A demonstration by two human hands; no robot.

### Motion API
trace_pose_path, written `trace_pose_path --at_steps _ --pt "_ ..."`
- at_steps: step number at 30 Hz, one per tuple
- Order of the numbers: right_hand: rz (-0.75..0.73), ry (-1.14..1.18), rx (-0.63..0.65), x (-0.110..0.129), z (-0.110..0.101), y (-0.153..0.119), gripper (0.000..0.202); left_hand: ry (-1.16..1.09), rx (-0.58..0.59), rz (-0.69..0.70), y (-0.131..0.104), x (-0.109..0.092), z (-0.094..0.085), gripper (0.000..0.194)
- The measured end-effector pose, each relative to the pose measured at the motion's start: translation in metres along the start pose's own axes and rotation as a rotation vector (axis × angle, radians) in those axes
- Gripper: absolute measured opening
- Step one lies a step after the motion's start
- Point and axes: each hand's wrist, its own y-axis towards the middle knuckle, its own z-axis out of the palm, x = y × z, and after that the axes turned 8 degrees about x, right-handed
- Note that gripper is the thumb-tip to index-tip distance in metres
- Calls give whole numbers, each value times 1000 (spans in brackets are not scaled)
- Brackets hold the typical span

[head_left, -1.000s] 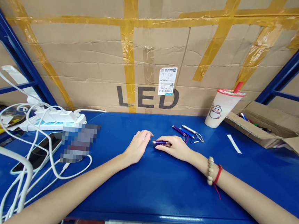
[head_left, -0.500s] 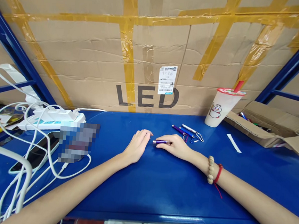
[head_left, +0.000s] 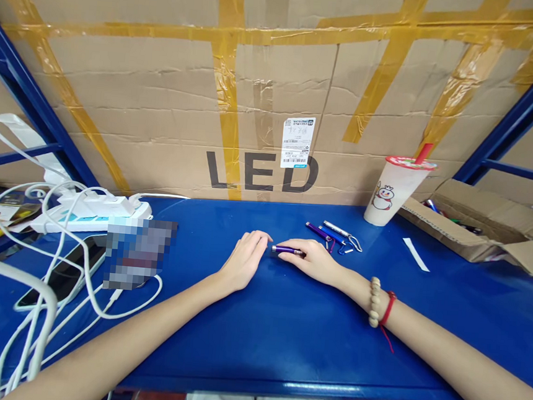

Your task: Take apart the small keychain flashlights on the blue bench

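Observation:
My right hand (head_left: 312, 260) is closed on a small purple penlight (head_left: 285, 249) with a silver end, held level just above the table and pointing left. My left hand (head_left: 245, 261) rests on the table facing it, loosely cupped with the index finger stretched toward the penlight's end. A narrow gap lies between the two. Its palm and the other fingertips are turned away from view. Behind my right hand lie a purple penlight (head_left: 317, 231), a blue penlight (head_left: 333, 234) and a silver penlight (head_left: 336, 228), with small clips and a carabiner.
A white drink cup (head_left: 394, 195) with a red straw stands back right, beside an open cardboard box (head_left: 459, 232) and a white paper strip (head_left: 415, 255). Left are a power strip (head_left: 83, 212), a phone (head_left: 61, 272) and tangled white cables. A large carton (head_left: 171, 111) stands behind the blue table (head_left: 282, 344).
The penlight in my right hand has moved slightly left and turned a little, its end closer to my left fingertips. My left hand stays nearly still.

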Motion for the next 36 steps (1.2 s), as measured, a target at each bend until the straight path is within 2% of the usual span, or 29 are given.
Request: trace_pose_path --at_steps 6,21,25,36 --pt "-27 -30 11 0 -1 -1 32 25 9 12 -1 -1 0 39" --pt "9 -32 55 3 -2 -1 37 23 3 3 -1 -2 0 38" --pt "-25 -32 44 3 -2 -1 35 27 4 -1 -1 -2 0 38" --pt "47 -83 4 2 -2 -1 38 14 8 -4 -1 -3 0 37"
